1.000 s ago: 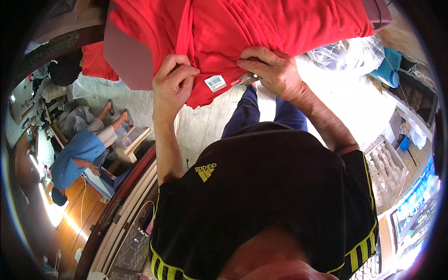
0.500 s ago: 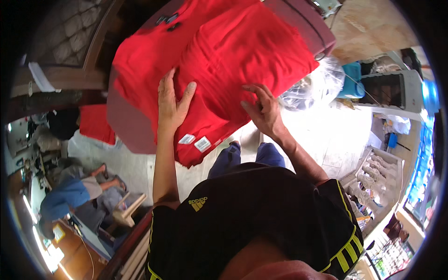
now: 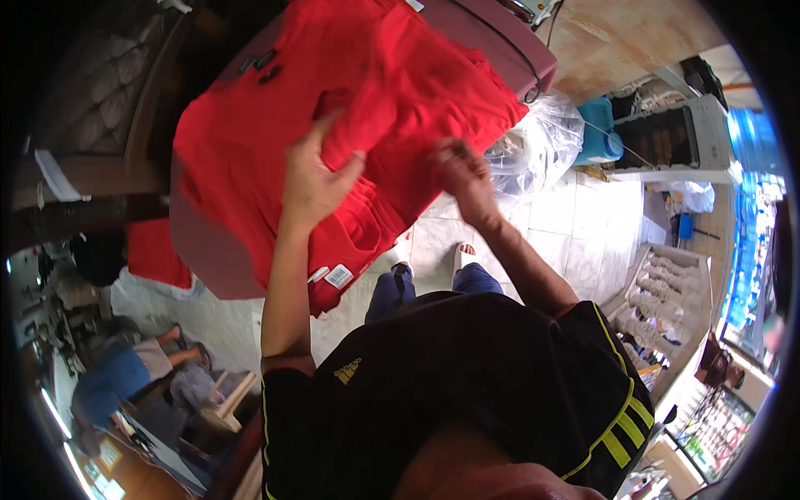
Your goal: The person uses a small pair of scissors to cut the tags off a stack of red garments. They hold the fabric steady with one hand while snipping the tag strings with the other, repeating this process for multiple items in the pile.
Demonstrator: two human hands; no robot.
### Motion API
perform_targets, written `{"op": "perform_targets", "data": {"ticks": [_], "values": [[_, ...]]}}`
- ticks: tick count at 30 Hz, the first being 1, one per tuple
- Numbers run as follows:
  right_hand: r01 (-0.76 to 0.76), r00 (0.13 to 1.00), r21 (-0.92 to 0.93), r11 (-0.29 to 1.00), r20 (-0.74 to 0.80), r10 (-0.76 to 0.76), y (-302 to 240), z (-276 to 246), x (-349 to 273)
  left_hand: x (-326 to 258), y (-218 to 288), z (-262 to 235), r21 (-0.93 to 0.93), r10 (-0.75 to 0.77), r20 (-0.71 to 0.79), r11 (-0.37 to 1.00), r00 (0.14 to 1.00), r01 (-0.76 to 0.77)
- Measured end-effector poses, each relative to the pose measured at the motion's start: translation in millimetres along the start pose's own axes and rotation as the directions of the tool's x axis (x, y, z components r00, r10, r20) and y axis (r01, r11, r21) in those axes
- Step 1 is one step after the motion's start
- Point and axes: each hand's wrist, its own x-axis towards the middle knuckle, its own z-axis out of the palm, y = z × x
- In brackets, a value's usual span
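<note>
A layered heap of red garments covers much of a maroon-topped table. My left hand grips a raised fold of red garment, with the thumb on the near side and the fingers partly hidden by cloth. That fold is blurred by motion. My right hand hovers over the right part of the heap, its fingers smeared, so whether they hold cloth is unclear. White barcode tags show at the heap's near corner. Small dark objects lie on the cloth at the far left.
A clear plastic bag and a blue container stand right of the table. More red cloth lies left of it. Another person is at the lower left by a wooden stool. A white balustrade stands at the right.
My left hand was spread flat on the cloth; now it has closed on a lifted fold. The right hand has shifted slightly and blurred. The view has moved a little.
</note>
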Motion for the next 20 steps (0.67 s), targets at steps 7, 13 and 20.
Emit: {"op": "perform_targets", "data": {"ticks": [7,13,20], "values": [[0.104,0.978,0.202,0.974,-0.201,-0.063,-76.5,-111.9,21.8,-74.9,95.4,57.5,0.127,0.085,0.468,0.979,0.880,-0.162],[-0.114,0.986,0.029,0.993,-0.119,0.116,-100.1,-137.3,17.5,-146.2,78.6,141.0,0.080,0.017,0.625,0.993,0.780,-0.085],[0.090,0.989,-0.391,0.916,0.142,-0.036,-82.6,-152.8,33.1,-167.3,34.8,145.4,0.518,-0.054,0.001,0.854,0.999,0.046]]}}
